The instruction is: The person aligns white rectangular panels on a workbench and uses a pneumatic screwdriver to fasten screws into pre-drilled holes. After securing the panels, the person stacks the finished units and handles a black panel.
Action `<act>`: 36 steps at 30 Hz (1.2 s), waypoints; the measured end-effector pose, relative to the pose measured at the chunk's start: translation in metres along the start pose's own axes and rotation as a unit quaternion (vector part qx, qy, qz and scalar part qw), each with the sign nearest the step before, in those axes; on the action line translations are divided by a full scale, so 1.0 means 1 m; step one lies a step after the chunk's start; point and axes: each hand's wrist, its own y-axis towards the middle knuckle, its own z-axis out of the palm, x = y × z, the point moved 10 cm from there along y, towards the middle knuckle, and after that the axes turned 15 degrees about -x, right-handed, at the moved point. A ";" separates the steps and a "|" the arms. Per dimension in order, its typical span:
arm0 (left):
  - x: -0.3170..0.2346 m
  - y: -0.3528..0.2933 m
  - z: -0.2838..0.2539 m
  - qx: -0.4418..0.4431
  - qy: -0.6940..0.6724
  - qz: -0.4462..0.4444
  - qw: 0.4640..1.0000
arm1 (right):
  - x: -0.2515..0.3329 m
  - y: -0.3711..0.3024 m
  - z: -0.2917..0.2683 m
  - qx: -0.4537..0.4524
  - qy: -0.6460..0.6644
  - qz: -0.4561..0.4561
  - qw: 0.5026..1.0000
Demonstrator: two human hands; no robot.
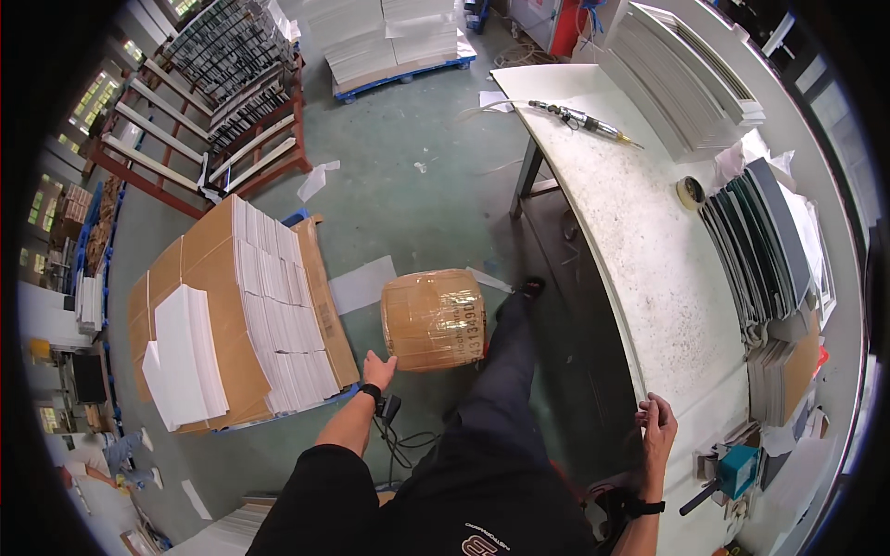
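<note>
A brown cardboard box [434, 320] wrapped in shiny clear tape sits on the floor in front of me, dark print along its right side. Beside its lower left corner is my left hand [378, 371], thumb and fingers apart and nothing held; whether a fingertip touches the box I cannot tell. My right hand [658, 426] hangs at the near edge of the long white worktable [640, 250], its fingers loosely bent and holding nothing. Left of the box, a pallet carries stacked white sheets [273, 306] with brown cardboard over them, and a smaller white stack [190, 357] lies on top.
On the worktable lie a power screwdriver [586, 120], a tape roll [690, 192], upright dark panels [760, 250] and a teal tool [738, 473]. A black cable [399, 445] lies by my leg. A red-framed rack [204, 157] and another loaded pallet [399, 79] stand farther back.
</note>
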 end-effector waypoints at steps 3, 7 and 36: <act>0.009 0.027 0.017 0.011 -0.010 -0.032 0.999 | 0.008 0.029 0.017 0.021 -0.034 -0.017 0.999; -0.005 0.036 0.060 0.143 -0.099 -0.032 0.984 | -0.002 0.071 0.049 0.052 -0.028 0.000 0.998; -0.175 0.047 0.064 0.514 0.316 0.100 0.791 | 0.004 0.145 0.106 0.170 -0.078 0.341 0.921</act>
